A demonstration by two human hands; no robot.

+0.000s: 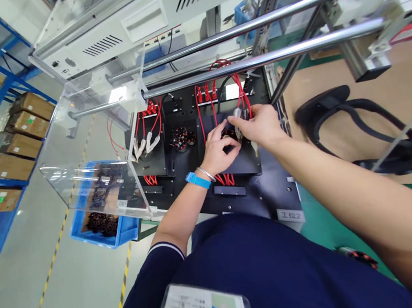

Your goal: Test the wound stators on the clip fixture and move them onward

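Note:
On the right black test plate [215, 162], my left hand [218, 149] curls around a small dark wound part [230, 138], thumb and fingers on either side of it. My right hand [258, 122] pinches a white-sleeved clip [239, 122] on red wires [241, 89], just right of that part. Another pale clip hangs below my right fingers. More white clips [144, 146] lie on the left black plate [160, 166]. Between the two plates sit some copper-and-black wound parts [181, 139].
Two metal rods [253, 60] cross above the hands, under a white machine housing [143, 21]. A clear acrylic cover [93, 168] stands at the left, over a blue bin [124, 234] of dark parts. A black headband-like item [375, 119] lies on cardboard at the right.

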